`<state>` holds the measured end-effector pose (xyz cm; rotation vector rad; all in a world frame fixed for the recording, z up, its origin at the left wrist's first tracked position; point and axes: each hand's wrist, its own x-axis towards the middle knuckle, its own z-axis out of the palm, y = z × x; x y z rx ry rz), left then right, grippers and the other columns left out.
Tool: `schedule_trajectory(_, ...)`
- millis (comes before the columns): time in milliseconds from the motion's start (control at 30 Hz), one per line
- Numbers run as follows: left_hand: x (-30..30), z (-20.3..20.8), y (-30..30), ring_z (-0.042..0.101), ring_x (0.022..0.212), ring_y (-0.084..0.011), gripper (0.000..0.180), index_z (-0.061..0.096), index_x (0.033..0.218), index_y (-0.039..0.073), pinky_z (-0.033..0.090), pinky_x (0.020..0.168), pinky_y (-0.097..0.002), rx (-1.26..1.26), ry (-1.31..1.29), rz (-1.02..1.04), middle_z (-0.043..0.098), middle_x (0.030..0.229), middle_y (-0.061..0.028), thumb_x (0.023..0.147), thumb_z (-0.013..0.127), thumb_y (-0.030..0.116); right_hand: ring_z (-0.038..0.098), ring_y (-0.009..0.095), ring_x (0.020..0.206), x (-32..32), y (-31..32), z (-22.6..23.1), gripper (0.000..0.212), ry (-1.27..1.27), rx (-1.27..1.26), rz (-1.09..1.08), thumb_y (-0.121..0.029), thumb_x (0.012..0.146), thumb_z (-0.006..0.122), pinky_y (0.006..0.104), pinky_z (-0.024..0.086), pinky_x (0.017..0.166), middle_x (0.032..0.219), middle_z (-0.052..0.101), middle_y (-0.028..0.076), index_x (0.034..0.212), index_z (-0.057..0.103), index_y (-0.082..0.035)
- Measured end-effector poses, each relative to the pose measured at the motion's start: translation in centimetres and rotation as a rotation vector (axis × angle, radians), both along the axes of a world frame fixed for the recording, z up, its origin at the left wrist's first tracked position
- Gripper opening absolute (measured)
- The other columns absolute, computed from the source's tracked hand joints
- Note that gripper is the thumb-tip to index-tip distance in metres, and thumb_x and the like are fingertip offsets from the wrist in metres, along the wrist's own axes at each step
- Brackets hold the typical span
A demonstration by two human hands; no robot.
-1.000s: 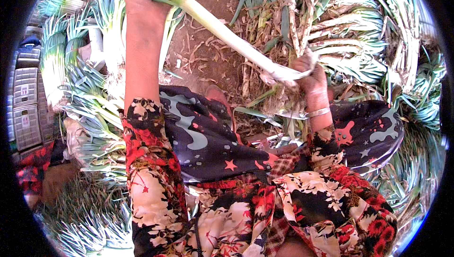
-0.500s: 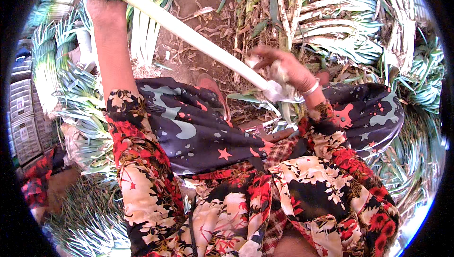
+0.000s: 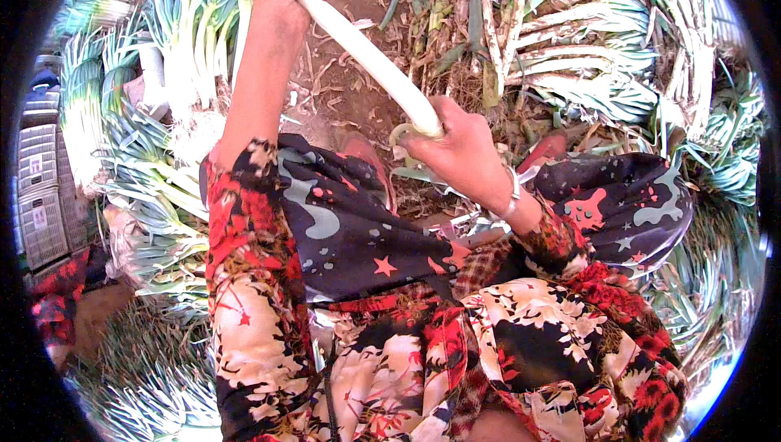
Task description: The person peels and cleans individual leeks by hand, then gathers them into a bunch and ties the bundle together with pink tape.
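One long leek (image 3: 370,59) slants across in front of me, its green leaves up at the far left and its white shank running down to the right. My left hand (image 3: 281,6) is closed around it where the green meets the white. The white lower end sits in my right hand (image 3: 464,149), fingers wrapped around it and thumb alongside. A pale curl of skin (image 3: 399,134) sticks out beside that thumb. The very tip of the leek is hidden in the right hand.
Several leeks (image 3: 199,43) stand at the far left. More lie in a large pile (image 3: 586,43) at the far right. Plastic crates (image 3: 41,198) are stacked at the left edge, near another person's red-and-black sleeve (image 3: 57,304). Dry leaf scraps litter the soil (image 3: 342,116).
My left hand has moved right with the leek, which now slants more steeply. My right hand, its fingers loosely spread around the root end before, has moved left and closed on the white end.
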<state>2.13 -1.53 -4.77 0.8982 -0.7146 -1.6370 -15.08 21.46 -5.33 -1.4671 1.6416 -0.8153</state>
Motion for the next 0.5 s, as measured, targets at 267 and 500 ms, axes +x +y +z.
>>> schedule_trajectory(267,-5.8,-7.5,-0.3,0.042,0.048,-0.0172,0.033,0.044,0.087,0.002,0.043,0.047,-0.0370,0.206,-0.050,-0.033,0.042,0.060,-0.0057,0.087,0.052,0.033,0.059,0.029,0.056,-4.3,10.5,2.0,0.021,-0.083,0.040,-0.171,-0.021,0.080,0.059,0.0361,0.044,0.052,0.064,0.058,0.017,0.089,0.060,-0.002)
schedule_trajectory(500,0.2,-6.1,-5.0,0.054,0.058,-0.0268,0.045,0.044,0.098,-0.004,0.049,0.053,-0.0421,0.202,-0.420,0.257,0.053,0.071,-0.0134,0.086,0.052,0.039,0.061,0.024,0.068,-9.8,18.3,4.8,0.030,0.152,0.360,-0.109,-0.013,0.071,0.066,0.0294,0.047,0.064,0.074,0.061,0.016,0.097,0.058,-0.001)
